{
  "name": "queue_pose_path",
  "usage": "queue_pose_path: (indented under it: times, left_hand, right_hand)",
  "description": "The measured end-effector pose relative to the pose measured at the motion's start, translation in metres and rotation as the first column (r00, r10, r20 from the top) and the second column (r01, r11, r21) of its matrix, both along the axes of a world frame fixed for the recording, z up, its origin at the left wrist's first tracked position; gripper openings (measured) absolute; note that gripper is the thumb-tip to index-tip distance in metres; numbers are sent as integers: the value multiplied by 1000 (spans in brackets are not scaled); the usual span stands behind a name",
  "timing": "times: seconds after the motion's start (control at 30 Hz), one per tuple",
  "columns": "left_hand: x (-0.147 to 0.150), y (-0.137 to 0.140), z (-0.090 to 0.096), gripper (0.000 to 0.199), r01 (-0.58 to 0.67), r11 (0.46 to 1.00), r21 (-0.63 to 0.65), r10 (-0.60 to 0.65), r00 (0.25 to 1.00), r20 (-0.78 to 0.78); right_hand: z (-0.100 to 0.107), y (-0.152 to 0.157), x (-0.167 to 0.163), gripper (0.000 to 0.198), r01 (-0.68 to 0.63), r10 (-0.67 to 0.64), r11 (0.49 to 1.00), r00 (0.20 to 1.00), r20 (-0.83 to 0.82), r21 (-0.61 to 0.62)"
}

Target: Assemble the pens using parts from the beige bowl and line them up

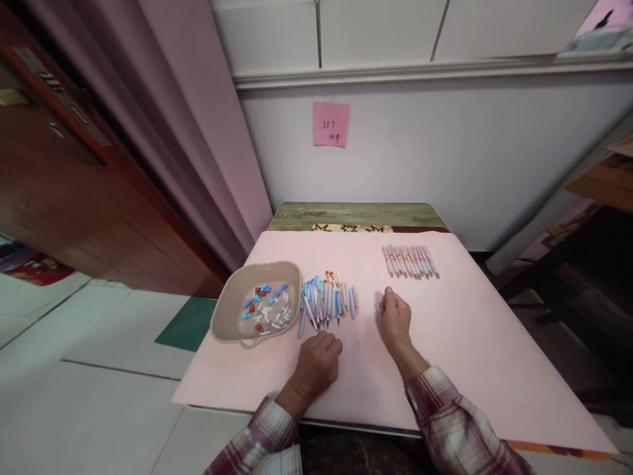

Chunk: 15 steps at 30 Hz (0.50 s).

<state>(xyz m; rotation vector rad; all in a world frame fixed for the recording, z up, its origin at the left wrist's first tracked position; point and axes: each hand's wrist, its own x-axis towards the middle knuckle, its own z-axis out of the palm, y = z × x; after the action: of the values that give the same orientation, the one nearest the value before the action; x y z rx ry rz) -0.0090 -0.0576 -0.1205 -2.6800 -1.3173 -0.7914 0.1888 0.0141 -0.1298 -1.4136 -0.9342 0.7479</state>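
Note:
My left hand [319, 363] rests as a loose fist on the pink table cover, just in front of a pile of pen parts. Nothing shows in its fingers. The pile [326, 300] holds blue, white and tan pen barrels, many with dark tips toward me. To the right of it, my right hand [395, 318] is also closed, thumb on top, and no object sticks out of it. Beyond that hand lies a neat row of clear pens [409, 262] with reddish and pale markings.
A beige tray [222, 313] at the left contains small blue and brown pieces and white sticks. The pink cover [475, 356] lies over a table [291, 214] against the wall. A pink note [331, 124] hangs there. A wooden door [123, 218] and curtain stand at left.

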Motion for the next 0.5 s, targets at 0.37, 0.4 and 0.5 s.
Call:
queue_pose_path:
  times: [0.37, 0.4, 0.5]
  left_hand:
    - [0, 0, 0, 18, 96, 994, -48, -97, 995, -14]
    - [0, 0, 0, 18, 89, 995, -46, -90, 996, -13]
    - [0, 1, 0, 18, 66, 997, -39, -66, 998, -12]
  right_hand:
    - [-1, -2, 1, 49, -22, 22, 1000, 1000, 17, -4]
    - [-1, -2, 0, 49, -20, 20, 1000, 999, 35, -5]
    - [15, -6, -6, 48, -13, 11, 1000, 993, 120, 20]
